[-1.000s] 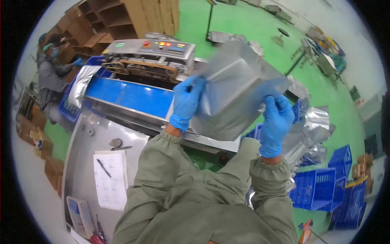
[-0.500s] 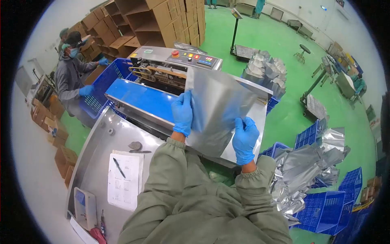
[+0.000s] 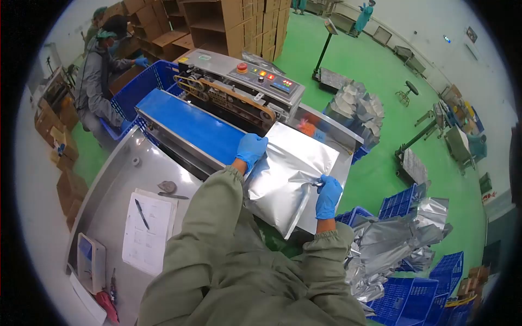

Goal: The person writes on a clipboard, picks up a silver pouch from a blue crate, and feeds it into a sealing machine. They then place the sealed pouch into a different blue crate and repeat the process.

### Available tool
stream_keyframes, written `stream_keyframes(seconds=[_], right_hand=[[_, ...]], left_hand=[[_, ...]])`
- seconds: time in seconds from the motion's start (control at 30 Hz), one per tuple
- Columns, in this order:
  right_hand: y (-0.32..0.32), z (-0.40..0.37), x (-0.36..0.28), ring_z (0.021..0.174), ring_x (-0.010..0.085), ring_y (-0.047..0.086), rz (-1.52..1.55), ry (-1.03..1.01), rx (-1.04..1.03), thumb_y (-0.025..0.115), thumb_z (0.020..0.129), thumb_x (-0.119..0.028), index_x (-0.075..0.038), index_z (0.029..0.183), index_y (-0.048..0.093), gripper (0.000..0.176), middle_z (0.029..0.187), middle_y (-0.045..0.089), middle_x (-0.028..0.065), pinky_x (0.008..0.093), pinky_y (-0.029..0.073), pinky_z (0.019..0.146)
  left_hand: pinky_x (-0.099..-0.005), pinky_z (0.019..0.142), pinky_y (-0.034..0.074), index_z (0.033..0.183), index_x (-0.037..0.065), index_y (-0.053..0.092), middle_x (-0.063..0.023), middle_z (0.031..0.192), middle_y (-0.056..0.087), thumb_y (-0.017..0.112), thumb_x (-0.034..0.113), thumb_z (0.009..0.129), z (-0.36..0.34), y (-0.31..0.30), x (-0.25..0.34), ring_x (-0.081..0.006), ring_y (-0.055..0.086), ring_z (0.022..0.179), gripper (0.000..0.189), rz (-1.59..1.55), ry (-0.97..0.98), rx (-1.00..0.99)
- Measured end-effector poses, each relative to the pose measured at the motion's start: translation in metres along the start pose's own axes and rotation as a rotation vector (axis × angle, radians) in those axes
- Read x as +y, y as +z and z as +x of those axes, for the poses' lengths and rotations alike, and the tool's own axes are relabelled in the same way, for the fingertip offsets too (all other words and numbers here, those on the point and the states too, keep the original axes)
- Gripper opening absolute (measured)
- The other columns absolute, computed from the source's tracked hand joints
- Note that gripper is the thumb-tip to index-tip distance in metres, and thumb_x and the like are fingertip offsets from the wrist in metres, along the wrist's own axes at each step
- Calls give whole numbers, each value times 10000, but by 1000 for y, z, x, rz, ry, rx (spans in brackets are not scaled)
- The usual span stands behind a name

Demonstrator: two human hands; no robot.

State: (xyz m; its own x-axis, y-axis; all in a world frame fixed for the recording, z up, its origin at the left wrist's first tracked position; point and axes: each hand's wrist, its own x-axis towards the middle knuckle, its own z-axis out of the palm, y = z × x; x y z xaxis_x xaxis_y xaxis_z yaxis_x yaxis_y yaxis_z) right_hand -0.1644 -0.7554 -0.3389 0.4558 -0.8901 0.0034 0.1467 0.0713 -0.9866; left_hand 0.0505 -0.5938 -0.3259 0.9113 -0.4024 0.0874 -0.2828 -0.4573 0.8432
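A shiny silver foil bag [image 3: 288,179] is held between my two blue-gloved hands, tilted over the end of the sealing machine. My left hand [image 3: 252,150] grips its left edge. My right hand [image 3: 328,196] pinches its right side, where the foil creases. Just beyond the bag stands the band sealer [image 3: 239,81] with a red button, lit displays and an exposed brown belt. Its blue conveyor belt [image 3: 187,127] lies left of my left hand. An orange-red item [image 3: 306,127] shows on the metal behind the bag's top edge.
On the steel table [image 3: 109,212] at left lie papers [image 3: 145,231] with a pen, a stone-like lump and a white device [image 3: 91,263]. Blue crates [image 3: 405,299] and silver bags [image 3: 386,233] are at right. A gloved co-worker [image 3: 100,81] is by a blue crate [image 3: 144,87], near stacked cartons [image 3: 234,24].
The bag has tipped from fairly upright to flatter and lower, its face now bright. My right hand has come slightly down. The sealer's belt and the orange-red item are now uncovered.
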Motion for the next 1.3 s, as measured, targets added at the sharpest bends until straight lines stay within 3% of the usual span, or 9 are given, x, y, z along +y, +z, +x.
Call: stream_keyframes(seconds=[0.57, 0.63, 0.77, 0.83, 0.87, 0.9, 1.03, 1.2, 1.3], right_hand=[[104, 7, -22, 459, 93, 512, -226, 286, -598, 592, 825, -212, -32, 705, 616, 217, 602, 610, 57, 210, 384, 417], [122, 17, 2, 469, 122, 534, -211, 277, -629, 599, 812, -215, -15, 684, 618, 239, 625, 626, 77, 242, 406, 425], [163, 19, 57, 541, 239, 577, -617, -595, -601, 560, 760, -201, -7, 702, 640, 218, 608, 592, 171, 376, 453, 527], [161, -10, 32, 564, 237, 575, -333, -122, -588, 555, 753, -206, -34, 669, 644, 210, 628, 597, 167, 380, 443, 533], [159, -7, 47, 553, 238, 564, -333, -433, -642, 549, 762, -231, -22, 664, 640, 248, 627, 600, 156, 381, 442, 539], [138, -25, 33, 580, 227, 583, -182, -82, -613, 560, 764, -244, -18, 688, 646, 254, 649, 619, 145, 366, 462, 573], [-16, -46, -14, 655, 187, 618, -381, -100, -463, 552, 794, -237, -17, 769, 664, 249, 700, 654, 104, 318, 486, 643], [-283, -34, 21, 623, 266, 549, -630, -220, 522, 558, 794, -124, -36, 770, 575, 92, 675, 572, 95, 371, 429, 564], [-401, -57, -23, 984, 362, 546, -1209, -389, 1038, 625, 733, -188, 10, 990, 599, 326, 997, 595, 203, 389, 436, 853]], left_hand=[[-361, 625, 461, 773, -2, 666, -163, 676, 626, 570, 381, 811, 58, -96, -53, -247, 591, 606, 397, 224, -75, 27], [-328, 707, 472, 904, 20, 666, -137, 833, 653, 580, 368, 813, 45, -111, -53, -222, 613, 722, 369, 219, 120, 381], [-326, 741, 474, 960, 38, 645, -130, 942, 625, 616, 255, 817, -24, -137, 11, -239, 607, 844, 262, 80, 260, 373], [-298, 764, 469, 970, 38, 648, -95, 964, 625, 598, 177, 839, -64, -140, 35, -203, 598, 862, 197, -8, 323, 208], [-286, 789, 467, 977, 44, 653, -69, 1004, 630, 562, 112, 856, -86, -140, 50, -174, 592, 909, 166, -73, 330, 120], [-293, 841, 453, 1000, 23, 641, -75, 1038, 626, 526, 94, 874, -107, -142, 59, -177, 580, 964, 185, 4, 380, 31], [-309, 884, 408, 988, -6, 637, -100, 997, 625, 499, 163, 887, -172, -128, 59, -186, 559, 949, 241, -93, 175, -84], [-260, 779, 424, 910, -13, 636, -58, 901, 631, 469, 155, 911, -196, -112, 13, -132, 547, 858, 237, -137, -22, -76], [-266, 783, 424, 908, -4, 640, -52, 900, 630, 471, 156, 909, -192, -93, 29, -126, 544, 864, 233, -124, 109, -46]])
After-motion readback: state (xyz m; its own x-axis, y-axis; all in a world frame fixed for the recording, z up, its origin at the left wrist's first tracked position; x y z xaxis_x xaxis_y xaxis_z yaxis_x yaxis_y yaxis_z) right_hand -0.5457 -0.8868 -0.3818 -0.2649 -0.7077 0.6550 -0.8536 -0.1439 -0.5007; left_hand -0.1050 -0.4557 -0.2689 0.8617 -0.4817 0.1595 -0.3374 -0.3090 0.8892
